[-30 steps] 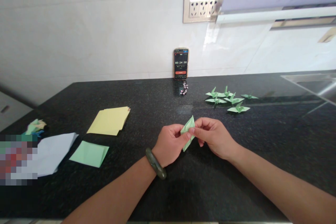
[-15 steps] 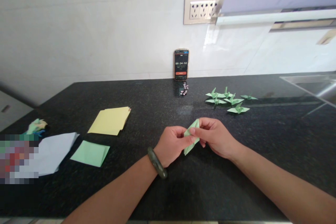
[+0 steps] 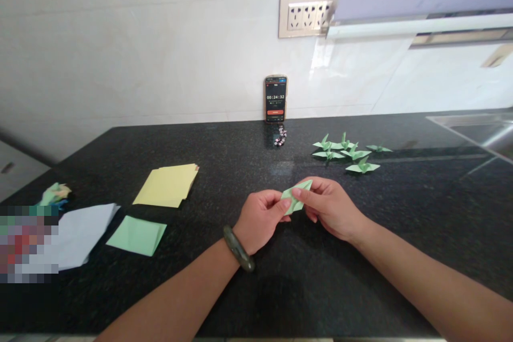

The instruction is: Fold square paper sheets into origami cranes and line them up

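A folded piece of light green paper (image 3: 298, 204) is held between my two hands, just above the dark countertop. My left hand (image 3: 260, 219), with a dark green bangle (image 3: 238, 248) at the wrist, pinches its left end between thumb and fingers. On the right side, my right hand (image 3: 331, 208) grips the paper with the thumb pressed on top and the fingers behind. The fingertips behind the paper are partly hidden. Beyond my right hand stand several folded green paper cranes (image 3: 363, 165).
Left of my hands lie a green paper sheet (image 3: 138, 235), a yellow paper stack (image 3: 166, 186) and white paper (image 3: 86, 232). Crumpled coloured paper (image 3: 56, 195) sits farther left. A phone (image 3: 276, 99) showing a timer leans on the wall, its beaded strap (image 3: 280, 136) below. A sink (image 3: 481, 128) is at right.
The folded green paper has turned between my fingers, from steeply upright to a flatter slant with its tip toward the upper right. Both hands keep hold of it.
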`<move>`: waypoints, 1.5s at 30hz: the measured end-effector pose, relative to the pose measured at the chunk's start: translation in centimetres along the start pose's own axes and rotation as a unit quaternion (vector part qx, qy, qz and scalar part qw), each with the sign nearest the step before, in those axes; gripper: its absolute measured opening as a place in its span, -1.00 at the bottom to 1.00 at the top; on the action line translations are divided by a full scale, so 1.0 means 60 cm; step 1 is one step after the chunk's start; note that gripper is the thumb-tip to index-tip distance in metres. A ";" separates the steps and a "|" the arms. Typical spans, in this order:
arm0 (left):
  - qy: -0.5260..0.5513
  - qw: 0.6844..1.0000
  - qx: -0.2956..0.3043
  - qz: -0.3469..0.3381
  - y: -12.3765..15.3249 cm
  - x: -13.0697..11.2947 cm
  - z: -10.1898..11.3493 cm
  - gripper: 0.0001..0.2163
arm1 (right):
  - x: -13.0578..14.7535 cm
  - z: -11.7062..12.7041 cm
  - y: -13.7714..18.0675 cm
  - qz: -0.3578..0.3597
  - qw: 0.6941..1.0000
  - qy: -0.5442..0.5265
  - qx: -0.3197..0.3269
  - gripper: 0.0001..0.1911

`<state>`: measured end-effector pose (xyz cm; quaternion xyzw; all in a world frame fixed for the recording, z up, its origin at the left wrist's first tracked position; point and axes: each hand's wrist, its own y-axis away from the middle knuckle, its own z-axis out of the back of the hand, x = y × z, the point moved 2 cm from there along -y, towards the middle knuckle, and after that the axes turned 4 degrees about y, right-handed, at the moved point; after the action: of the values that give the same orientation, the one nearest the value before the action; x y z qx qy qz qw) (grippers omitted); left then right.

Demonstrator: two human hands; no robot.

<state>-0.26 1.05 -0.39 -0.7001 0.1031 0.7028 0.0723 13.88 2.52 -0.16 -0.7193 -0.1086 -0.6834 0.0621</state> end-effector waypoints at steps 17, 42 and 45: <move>-0.239 0.947 -0.063 -0.206 0.013 -0.018 0.007 -0.90 | 0.014 -0.002 0.008 0.003 1.000 0.009 0.002 -0.70; 0.144 0.987 -0.037 0.059 0.004 -0.012 0.004 -0.77 | 0.006 0.011 0.006 0.084 0.986 0.144 0.012 -0.87; 0.147 0.986 -0.033 0.065 0.004 -0.012 0.004 -0.79 | 0.007 0.011 0.005 0.082 0.987 0.140 0.013 -0.88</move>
<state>-0.56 0.90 0.37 -0.7897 0.1345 0.5984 -0.0127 14.64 2.40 0.21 -0.6225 -0.0481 -0.7681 0.1419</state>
